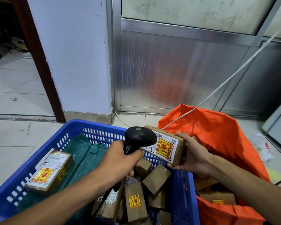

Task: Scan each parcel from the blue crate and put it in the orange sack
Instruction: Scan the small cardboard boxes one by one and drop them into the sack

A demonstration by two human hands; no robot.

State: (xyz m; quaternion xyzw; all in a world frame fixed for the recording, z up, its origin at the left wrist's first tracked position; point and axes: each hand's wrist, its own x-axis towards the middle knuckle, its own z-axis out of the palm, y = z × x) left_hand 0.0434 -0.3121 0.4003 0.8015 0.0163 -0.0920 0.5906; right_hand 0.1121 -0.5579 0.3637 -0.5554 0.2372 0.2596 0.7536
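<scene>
Here, the blue crate [44, 153] serves as landmark. Left hand [120, 161] above the crate's middle, fingers wrapped tight round the handle of a black scanner [139, 138], its head tipped toward a cardboard parcel [166, 146]. Right hand [194, 154] grips that parcel — thumb on the far edge, fingers under the near edge — holding it over the crate's right rim, label face turned to the scanner; the scanner head overlaps the label's left end. Orange sack [217, 132] stands open just right of the crate, brown boxes visible inside. In the crate: a labelled box [50, 172] at left lying on green mailer bags [83, 153], several small brown boxes [137, 202] heaped at the near right. A white cable [234, 73] runs up from behind the sack's rim — its lower end hidden.
</scene>
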